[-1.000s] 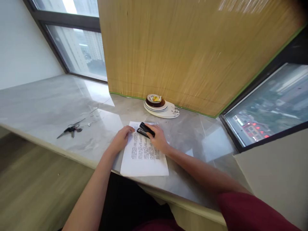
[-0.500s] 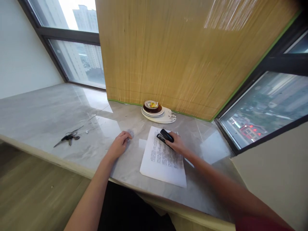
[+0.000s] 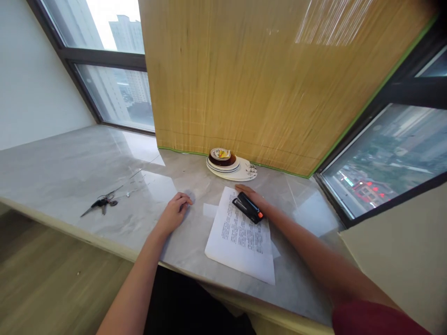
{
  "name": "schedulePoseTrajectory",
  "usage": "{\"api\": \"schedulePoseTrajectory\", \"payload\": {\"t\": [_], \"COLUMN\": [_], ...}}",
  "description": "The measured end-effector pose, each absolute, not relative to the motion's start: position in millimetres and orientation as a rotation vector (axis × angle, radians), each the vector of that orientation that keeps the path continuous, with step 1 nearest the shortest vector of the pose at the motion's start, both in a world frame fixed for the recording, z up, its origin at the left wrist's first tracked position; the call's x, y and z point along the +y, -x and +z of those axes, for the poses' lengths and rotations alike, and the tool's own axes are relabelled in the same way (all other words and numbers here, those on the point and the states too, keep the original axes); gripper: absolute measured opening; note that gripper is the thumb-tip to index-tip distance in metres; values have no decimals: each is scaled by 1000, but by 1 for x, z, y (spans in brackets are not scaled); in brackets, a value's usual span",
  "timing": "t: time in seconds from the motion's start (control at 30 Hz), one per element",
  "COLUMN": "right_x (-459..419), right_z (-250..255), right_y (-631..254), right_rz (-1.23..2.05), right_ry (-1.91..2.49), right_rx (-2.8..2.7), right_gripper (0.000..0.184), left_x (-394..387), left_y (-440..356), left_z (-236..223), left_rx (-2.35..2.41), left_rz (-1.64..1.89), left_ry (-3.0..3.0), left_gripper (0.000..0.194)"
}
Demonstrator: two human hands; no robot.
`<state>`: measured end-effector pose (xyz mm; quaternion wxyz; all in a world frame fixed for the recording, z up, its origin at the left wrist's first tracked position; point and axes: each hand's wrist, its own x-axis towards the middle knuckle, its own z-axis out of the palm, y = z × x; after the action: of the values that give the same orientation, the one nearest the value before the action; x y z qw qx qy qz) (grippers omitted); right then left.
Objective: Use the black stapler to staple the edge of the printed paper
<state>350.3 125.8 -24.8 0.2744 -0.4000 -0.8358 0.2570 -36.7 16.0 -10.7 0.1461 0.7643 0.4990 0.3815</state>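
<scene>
A black stapler with an orange-red patch at its near end lies on printed paper sheets. My right hand is just beyond the stapler, fingers stretched toward the paper's far edge. It holds nothing that I can see; part of it is hidden behind the stapler. Left of the paper, my left hand rests on the grey marble-look sill. Its fingers are loosely bent and a little apart, with nothing visible in them.
Stacked plates stand beyond the paper, beside a bamboo blind. Keys with a dark pointed tool and a small white bit lie at left. The sill's front edge runs close before me. Windows flank the blind.
My right hand has let go of the stapler and moved past it toward the paper's far edge. The stapler now lies on the paper, turned slightly. My left hand has stayed in place.
</scene>
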Motion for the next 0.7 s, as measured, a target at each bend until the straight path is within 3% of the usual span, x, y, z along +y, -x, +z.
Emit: {"api": "schedulePoseTrajectory", "payload": {"t": [0.3,0.47,0.7], "right_x": [97,116,150], "right_z": [-38,-32,-20], "right_y": [-400,-311,-157], "right_rz": [633,633,660], "right_ry": [1160,1111,983], "right_rx": [-2349,-2431,-2380], "right_gripper": [49,47,37], "left_x": [16,14,8], "left_y": [36,35,65], "left_z": [-10,-4,-3], "left_rx": [1415,1457,1875], "left_rz": [1104,1229,1841], "left_ry": [-2184,-2124,-1421], "left_gripper": [20,23,15]}}
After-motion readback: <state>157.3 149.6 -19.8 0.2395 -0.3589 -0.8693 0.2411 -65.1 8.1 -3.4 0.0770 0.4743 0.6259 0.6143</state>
